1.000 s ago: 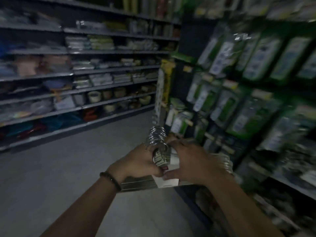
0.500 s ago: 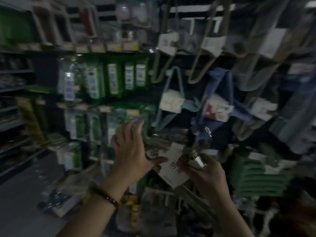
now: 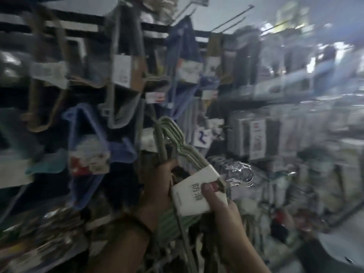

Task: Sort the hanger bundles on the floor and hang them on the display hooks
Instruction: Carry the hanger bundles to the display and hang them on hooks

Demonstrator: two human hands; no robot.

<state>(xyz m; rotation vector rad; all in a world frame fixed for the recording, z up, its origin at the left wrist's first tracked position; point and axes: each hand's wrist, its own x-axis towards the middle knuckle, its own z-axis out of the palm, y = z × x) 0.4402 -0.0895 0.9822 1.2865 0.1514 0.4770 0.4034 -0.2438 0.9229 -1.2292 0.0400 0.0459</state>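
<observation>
I hold a bundle of pale green hangers (image 3: 178,143) wrapped in a white paper label (image 3: 194,192), raised in front of the display wall. My left hand (image 3: 157,186) grips the bundle just below its hooks. My right hand (image 3: 218,205) pinches the label from below, thumb on its face. The bundle's metal hook ends (image 3: 239,174) stick out to the right. Bare display hooks (image 3: 230,20) project from the wall at upper right. The frame is blurred.
Blue hanger bundles (image 3: 94,146), grey ones (image 3: 122,79) and tan ones (image 3: 45,81) hang on the wall to the left and above. Packaged goods (image 3: 256,138) fill the shelves on the right. More stock lies low in front of the wall (image 3: 49,239).
The view swung right from the aisle to the hanger wall. My left hand, open half a second ago, now grips the bundle, which has risen higher with its hooks tilted right.
</observation>
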